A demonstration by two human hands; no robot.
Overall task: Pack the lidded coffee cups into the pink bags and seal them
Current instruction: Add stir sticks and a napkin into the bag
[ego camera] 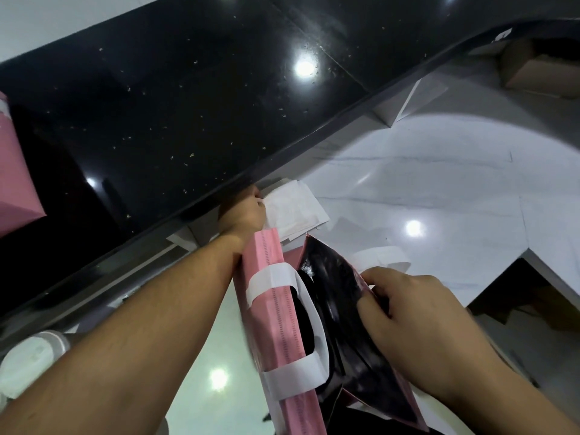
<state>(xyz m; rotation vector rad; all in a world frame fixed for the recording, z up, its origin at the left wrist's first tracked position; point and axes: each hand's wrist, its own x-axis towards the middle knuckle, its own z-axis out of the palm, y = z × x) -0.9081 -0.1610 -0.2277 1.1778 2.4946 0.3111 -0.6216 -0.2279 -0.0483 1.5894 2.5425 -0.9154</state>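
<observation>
Surface (163, 98), black and glossy, filled our view; below it we held the pink bag (273, 309) open, right hand (417, 321) fingers pinching its rim, left hand (243, 211) fingers curled at papers (295, 208), grip unclear; a lidded cup (28, 359) sat lower left

left hand (243, 211): fingers hidden under black counter (175, 98) edge, grip unclear | pink bag (276, 312): bottom cut off, inside dark, contents unclear | second pink bag (14, 171): cropped left | lidded cup (28, 362): blurred, partly behind forearm
</observation>
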